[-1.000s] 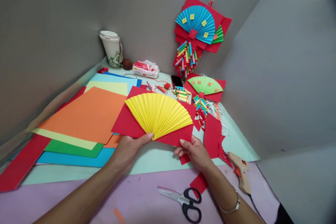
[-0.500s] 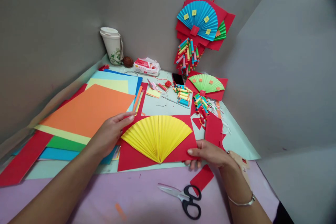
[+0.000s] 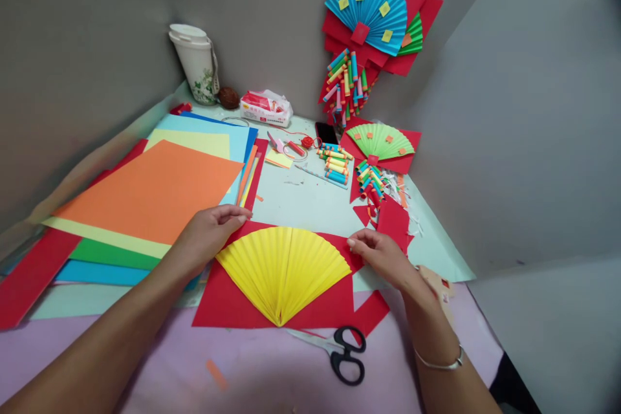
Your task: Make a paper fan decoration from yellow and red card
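A yellow pleated paper fan (image 3: 286, 272) lies spread on a red card (image 3: 226, 304) in front of me, its point near the card's front edge. My left hand (image 3: 211, 236) pinches the card's far left corner, thumb on top, close to the fan's left end. At the far right corner my right hand (image 3: 378, 252) has thumb and fingers closed on the card, beside the fan's right end. Just in front of the card are scissors (image 3: 342, 352) with black handles, lying partly over a red paper strip (image 3: 372, 314).
Stacked coloured sheets (image 3: 150, 194) spread at left. Behind stand a lidded cup (image 3: 194, 68) and a tissue pack (image 3: 266, 108). Small paper rolls (image 3: 336, 165) and a green fan piece (image 3: 381, 142) lie at back right, below a hanging blue fan decoration (image 3: 369, 10).
The red card with the fan has come nearer to me, its front edge now reaching the scissors. My right hand has shifted from the card's right side to its far right corner.
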Available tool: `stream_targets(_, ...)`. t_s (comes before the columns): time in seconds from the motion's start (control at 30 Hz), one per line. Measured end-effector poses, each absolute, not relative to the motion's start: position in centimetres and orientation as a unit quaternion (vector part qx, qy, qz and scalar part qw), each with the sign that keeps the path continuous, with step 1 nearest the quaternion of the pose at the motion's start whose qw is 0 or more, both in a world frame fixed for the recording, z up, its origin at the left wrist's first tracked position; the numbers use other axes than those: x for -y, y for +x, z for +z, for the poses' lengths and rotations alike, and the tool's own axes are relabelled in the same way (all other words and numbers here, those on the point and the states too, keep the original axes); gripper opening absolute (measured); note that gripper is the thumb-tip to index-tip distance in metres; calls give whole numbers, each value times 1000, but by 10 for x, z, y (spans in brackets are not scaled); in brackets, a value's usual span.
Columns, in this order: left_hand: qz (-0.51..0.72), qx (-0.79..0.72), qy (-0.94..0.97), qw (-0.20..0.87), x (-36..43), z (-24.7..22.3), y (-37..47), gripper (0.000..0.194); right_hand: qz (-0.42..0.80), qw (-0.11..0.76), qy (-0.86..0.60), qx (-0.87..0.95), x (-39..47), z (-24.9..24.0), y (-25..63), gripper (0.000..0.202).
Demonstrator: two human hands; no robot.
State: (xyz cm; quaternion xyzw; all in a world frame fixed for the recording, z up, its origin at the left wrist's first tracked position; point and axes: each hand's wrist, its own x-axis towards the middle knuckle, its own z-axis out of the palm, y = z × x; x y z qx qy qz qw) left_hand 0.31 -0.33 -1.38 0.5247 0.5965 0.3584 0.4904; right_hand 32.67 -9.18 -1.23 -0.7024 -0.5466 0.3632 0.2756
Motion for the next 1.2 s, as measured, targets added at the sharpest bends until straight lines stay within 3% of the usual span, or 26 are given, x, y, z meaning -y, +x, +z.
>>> stream_targets(0.3,271,-647,565,435,3,-10,7,24,352,277,-679,582,91,-24,305,27)
stream_targets(1.2,285,-634,570,438,1,-18,4,27,357,276,-683,574,89,-30,303,29)
